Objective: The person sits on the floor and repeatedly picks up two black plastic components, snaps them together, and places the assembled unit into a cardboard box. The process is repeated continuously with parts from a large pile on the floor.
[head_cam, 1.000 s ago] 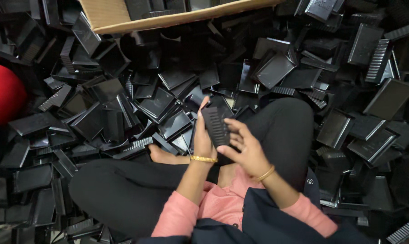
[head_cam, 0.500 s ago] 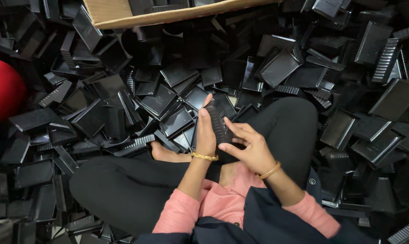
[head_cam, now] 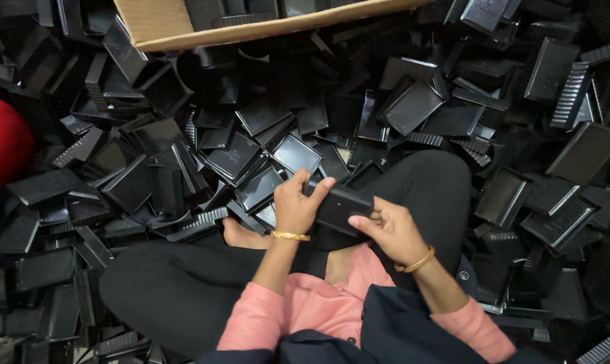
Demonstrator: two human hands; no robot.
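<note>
A person sits cross-legged on a floor heaped with black rectangular plastic trays [head_cam: 412, 108], many of them ribbed along their edges, and holds one black rectangular plastic piece [head_cam: 342, 207] above the lap, between the knees. The left hand [head_cam: 297, 205] wraps round the piece's left end, thumb on top and fingers curled under it, so it is closed in a grip on the piece. The right hand [head_cam: 389, 229] meets the piece from the right and below, its thumb and fingertips pinching the near right edge. Each wrist wears a thin gold bangle [head_cam: 290, 236]. The person's black trousers [head_cam: 426, 185] and pink sleeves [head_cam: 251, 323] fill the bottom middle of the view, with a dark blue cloth [head_cam: 399, 334] lying over the lap and a bare foot [head_cam: 241, 236] showing just left of the left wrist. At the top edge an open brown cardboard box [head_cam: 177, 23] holds more black pieces. A round red object [head_cam: 2, 141] sits at the left edge, partly cut off by the frame.
</note>
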